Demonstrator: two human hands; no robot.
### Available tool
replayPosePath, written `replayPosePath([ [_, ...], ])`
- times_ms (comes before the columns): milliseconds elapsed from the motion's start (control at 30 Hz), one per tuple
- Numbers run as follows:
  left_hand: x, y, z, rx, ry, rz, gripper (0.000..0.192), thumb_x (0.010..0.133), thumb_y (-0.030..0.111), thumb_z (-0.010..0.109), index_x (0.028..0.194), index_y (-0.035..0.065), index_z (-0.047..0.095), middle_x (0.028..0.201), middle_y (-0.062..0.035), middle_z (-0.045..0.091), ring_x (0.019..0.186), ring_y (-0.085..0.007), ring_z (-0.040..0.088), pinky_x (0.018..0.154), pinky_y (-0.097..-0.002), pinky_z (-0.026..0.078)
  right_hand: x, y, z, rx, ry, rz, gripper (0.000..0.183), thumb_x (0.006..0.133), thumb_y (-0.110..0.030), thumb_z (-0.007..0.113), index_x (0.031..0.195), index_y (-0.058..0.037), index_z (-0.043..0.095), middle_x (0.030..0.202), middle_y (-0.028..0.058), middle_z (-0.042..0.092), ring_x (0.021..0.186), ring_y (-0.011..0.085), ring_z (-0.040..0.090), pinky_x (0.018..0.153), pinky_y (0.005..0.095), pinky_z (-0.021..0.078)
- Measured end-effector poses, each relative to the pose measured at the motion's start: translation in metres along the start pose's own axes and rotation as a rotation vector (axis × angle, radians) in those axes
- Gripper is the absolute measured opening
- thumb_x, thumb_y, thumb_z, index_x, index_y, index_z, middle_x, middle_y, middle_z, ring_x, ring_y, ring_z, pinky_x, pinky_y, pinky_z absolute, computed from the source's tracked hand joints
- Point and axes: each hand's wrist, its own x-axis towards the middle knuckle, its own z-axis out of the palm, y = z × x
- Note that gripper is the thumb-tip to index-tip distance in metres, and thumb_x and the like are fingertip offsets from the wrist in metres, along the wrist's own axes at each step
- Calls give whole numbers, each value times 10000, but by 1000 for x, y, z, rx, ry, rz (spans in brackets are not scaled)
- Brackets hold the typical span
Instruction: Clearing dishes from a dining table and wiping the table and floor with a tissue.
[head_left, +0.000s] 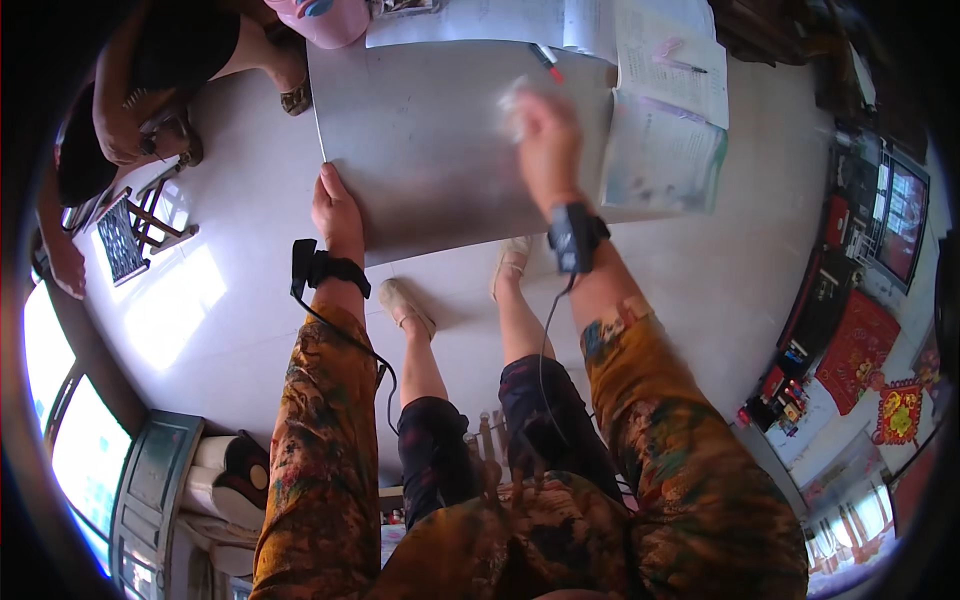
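Note:
My left hand (337, 209) grips the left edge of a grey tabletop (420, 135), its thumb along the edge. Over the right half of the tabletop is my right hand (551, 142), blurred by motion. Its fingers are closed on a crumpled white tissue or cloth (514, 109); the blur hides which it is. Just beyond that hand lies a marker pen (547, 64) with a red end. To its right are an open book (667, 64) with a pen (686, 66) on it, and a book in a clear cover (660, 161) nearer to me.
A pink plastic container (330, 19) stands at the table's far left corner, beside spread papers (465, 21). At left sits another person (120, 112), near a folding stool (139, 232). A television (900, 217) is at far right. Cables hang from the straps on both my wrists.

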Motion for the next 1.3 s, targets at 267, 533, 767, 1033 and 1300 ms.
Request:
replayPosePath([
  [267,-2,3,2,-4,4,49,555,971,483,388,1142,4,608,967,-182,662,917,-289,623,836,-351,464,0,-22,55,-5,-236,-318,159,837,-127,560,959,-160,656,967,112,604,875,344,594,763,449,480],
  [533,-7,11,4,15,0,46,511,976,452,384,1178,36,602,991,-214,659,944,-362,618,835,-380,471,71,-28,61,-150,-96,-342,155,844,-111,577,957,-81,679,905,138,631,843,316,611,731,388,490],
  [767,-8,6,-7,-16,-5,63,492,981,428,401,1179,23,597,983,-219,655,939,-358,618,828,-368,469,48,-59,93,6,-438,-513,204,831,-118,557,991,-113,684,953,114,618,905,310,595,774,390,489],
  [1033,-8,7,3,-80,-31,59,495,983,424,399,1179,14,596,973,-201,660,917,-340,616,829,-356,466,25,-46,100,60,-598,-737,204,845,-120,581,1021,-142,682,916,101,628,902,294,592,817,357,481],
  [1300,-8,12,0,-58,-31,68,511,986,434,385,1187,10,587,963,-193,658,913,-323,619,826,-343,466,19,15,-27,-319,-96,-182,337,777,36,569,1063,-111,669,1051,129,617,977,318,583,840,392,477],
])
